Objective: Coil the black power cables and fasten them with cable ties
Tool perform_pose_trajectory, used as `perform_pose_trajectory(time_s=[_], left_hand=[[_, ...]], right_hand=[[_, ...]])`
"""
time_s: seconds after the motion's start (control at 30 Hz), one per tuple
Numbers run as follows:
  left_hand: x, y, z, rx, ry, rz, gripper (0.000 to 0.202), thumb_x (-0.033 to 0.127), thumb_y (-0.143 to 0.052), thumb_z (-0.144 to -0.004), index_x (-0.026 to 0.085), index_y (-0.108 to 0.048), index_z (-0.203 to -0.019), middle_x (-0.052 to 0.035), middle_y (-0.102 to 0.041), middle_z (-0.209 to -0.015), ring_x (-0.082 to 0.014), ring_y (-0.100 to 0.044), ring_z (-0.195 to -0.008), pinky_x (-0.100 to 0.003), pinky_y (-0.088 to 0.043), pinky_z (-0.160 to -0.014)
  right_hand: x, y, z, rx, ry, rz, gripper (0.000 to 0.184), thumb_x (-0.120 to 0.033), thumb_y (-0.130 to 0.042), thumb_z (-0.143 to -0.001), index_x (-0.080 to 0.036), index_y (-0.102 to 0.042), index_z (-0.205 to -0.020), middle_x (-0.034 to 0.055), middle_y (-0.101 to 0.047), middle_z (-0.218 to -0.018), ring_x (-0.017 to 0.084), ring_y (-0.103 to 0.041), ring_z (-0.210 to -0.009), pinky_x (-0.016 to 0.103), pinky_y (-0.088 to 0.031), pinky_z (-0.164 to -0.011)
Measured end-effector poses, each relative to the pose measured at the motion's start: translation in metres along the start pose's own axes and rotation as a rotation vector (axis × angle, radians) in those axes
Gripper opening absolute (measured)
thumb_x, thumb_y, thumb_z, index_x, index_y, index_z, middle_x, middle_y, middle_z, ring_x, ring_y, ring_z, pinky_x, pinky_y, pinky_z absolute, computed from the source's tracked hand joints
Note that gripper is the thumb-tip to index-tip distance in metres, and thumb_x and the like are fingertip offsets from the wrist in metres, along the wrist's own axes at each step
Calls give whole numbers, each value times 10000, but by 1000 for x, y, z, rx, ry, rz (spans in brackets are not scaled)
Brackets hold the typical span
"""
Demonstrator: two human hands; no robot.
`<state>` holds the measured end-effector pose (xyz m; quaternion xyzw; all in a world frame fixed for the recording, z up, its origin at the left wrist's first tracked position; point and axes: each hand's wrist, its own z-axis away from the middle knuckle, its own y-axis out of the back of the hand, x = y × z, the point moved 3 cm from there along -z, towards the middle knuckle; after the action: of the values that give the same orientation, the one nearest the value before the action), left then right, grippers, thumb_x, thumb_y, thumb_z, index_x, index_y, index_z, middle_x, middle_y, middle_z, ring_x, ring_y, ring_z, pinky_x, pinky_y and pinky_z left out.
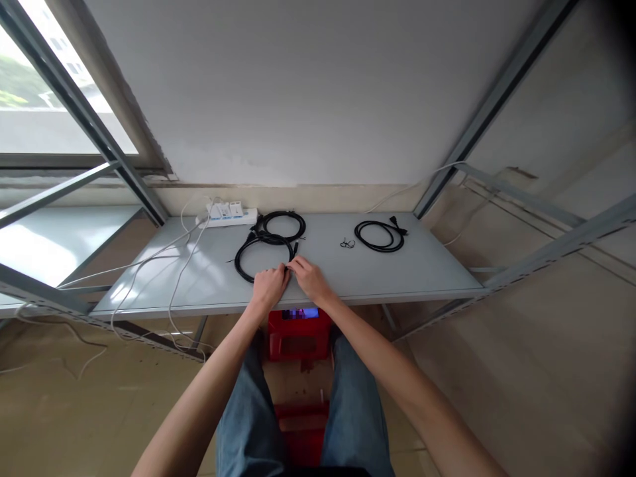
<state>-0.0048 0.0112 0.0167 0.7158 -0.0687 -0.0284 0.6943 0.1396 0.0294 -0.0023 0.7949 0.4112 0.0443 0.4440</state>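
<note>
A coiled black cable (247,255) lies on the grey shelf (427,271) right in front of me. Both hands meet at its near right side. My left hand (269,285) is closed with its fingertips pinching the cable. My right hand (309,277) is closed too, fingers pressed on the same spot of the coil. A second black coil (283,225) lies just behind it, touching it. A third coiled black cable (380,235) rests apart to the right, and a small black twist tie (347,244) lies between them.
A white power strip (226,214) with white plugs sits at the shelf's back left, white cords (149,265) trailing off the left edge to the floor. Slanted metal frame bars (89,126) stand at both ends. A red stool (298,334) is under the shelf between my knees.
</note>
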Motion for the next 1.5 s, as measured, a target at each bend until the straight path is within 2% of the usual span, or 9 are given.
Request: perform_pose_trajectory(time_s=[0.2,0.33,0.53,0.7,0.97,1.23,1.5], left_hand=[[0,2,0,-5,-2,1,459,454,-284,-1146,185,-624,-1295,-183,-803,-1074,-343,-777,-1025,-390,-504,-844],[-1,1,0,-1,-14,11,466,464,-272,-1148,202,-622,-1309,-180,-804,-1093,-340,-776,-1035,-387,-502,-846],[-1,3,1,12,3,26,475,454,-269,-1146,192,-588,-1382,-186,-801,-1069,-343,-777,-1015,-395,-507,-849],[-1,5,4,28,-17,44,477,430,-266,-1148,225,-570,-1453,-174,-803,-1104,-333,-774,-1025,-392,-504,-866],[-1,3,3,40,-20,42,467,410,-268,-1146,202,-622,-1369,-182,-800,-1091,-333,-775,-1015,-391,-498,-852],[-1,3,3,18,-6,23,449,357,-284,-1130,171,-637,-1336,-204,-794,-1111,-353,-773,-1048,-408,-510,-856],[1,6,3,15,31,27,532,460,-238,-1147,179,-650,-1332,-199,-801,-1102,-351,-777,-1041,-413,-516,-881]], right_hand=[[1,-2,-3,7,-105,55,213,-174,-514,-1110,-196,-725,-1136,99,-733,-1115,218,-697,-1018,303,-537,-868],[1,-2,-5,-29,-154,41,214,-138,-505,-1101,-197,-707,-1140,103,-736,-1137,209,-696,-997,293,-528,-843],[-1,2,-6,-70,-129,-43,259,-106,-470,-1094,-210,-694,-1173,92,-743,-1130,204,-695,-978,293,-524,-833],[-5,6,-5,-74,-91,-78,274,-154,-445,-1117,-226,-701,-1185,80,-739,-1119,195,-689,-956,290,-524,-826],[-8,9,-6,-51,-62,-107,258,-194,-450,-1114,-212,-705,-1145,88,-721,-1132,196,-676,-956,297,-528,-848],[-9,10,-6,-52,-45,-154,210,-216,-517,-1094,-220,-709,-1178,91,-710,-1155,204,-680,-1018,303,-550,-892],[-2,4,-6,-36,-56,-149,319,-156,-433,-1109,-244,-702,-1257,91,-717,-1163,217,-688,-1047,325,-560,-936]])
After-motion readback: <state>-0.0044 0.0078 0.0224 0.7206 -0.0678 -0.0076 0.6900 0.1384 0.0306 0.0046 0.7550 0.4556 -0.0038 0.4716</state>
